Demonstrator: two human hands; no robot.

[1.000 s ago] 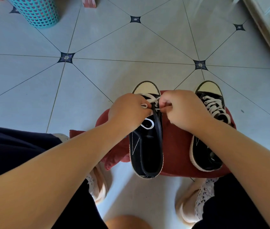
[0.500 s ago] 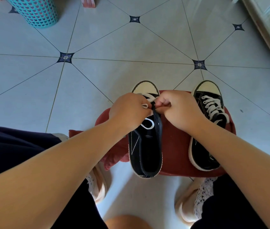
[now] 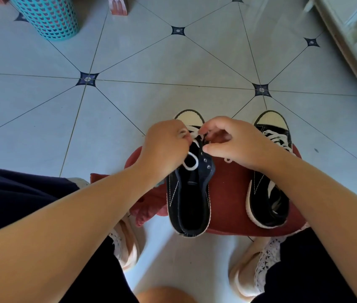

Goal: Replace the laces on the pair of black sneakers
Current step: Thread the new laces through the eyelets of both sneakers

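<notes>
**Two hands lacing the second sneaker**

The left hand point(image 3: 165, 147) grips the white lace point(image 3: 191, 164). The right hand point(image 3: 234, 143) curls beside it, hold unclear. The half-laced sneaker point(image 3: 189, 200) lies under both, with the laced sneaker point(image 3: 269, 193) beyond the right. Next, probably, the following eyelet.

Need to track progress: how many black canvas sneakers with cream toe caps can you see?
2. One sneaker lies on the red cushion, the left hand and right hand at its white lace; the other sneaker sits to its right, showing laces. None appears hidden.
</notes>
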